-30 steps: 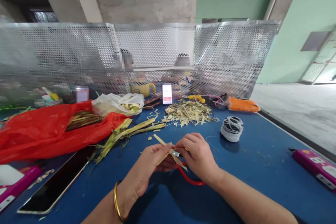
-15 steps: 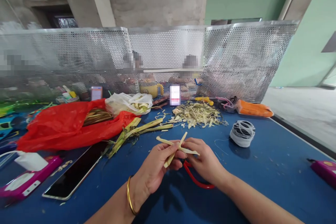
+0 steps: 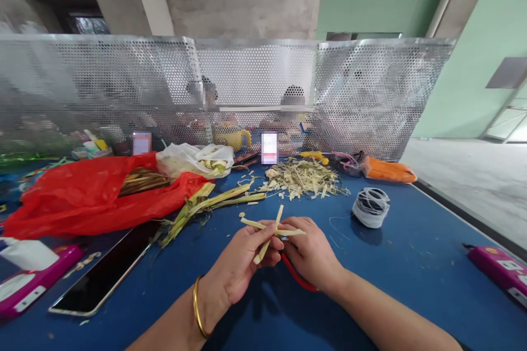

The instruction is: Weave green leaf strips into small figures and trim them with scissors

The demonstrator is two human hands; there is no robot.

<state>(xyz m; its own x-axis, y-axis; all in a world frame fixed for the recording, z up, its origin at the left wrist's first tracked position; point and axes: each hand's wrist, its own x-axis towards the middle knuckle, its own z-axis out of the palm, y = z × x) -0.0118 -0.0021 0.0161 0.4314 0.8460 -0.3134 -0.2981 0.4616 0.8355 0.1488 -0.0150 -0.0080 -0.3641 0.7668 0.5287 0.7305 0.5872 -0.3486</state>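
My left hand [image 3: 242, 263], with a gold bangle on the wrist, pinches two pale leaf strips [image 3: 269, 228] that cross each other just above the blue table [image 3: 411, 263]. My right hand [image 3: 310, 255] is closed on the same strips from the right and also holds red-handled scissors [image 3: 297, 278], whose handle loop shows under the palm. The scissor blades are hidden by my fingers.
Green leaf stalks [image 3: 206, 204] lie beyond my hands, beside a red plastic bag [image 3: 82, 197] and a white bag [image 3: 193, 159]. A pile of cuttings [image 3: 302, 178], a coil of white thread [image 3: 370, 207], a phone [image 3: 102, 277] and pink cases [image 3: 500, 271] lie around. A perforated metal screen [image 3: 255, 88] stands behind, with people beyond it.
One second ago I held a single strip with the scissors at it. Now two strips are crossed between my fingers. The hands stay in much the same place.
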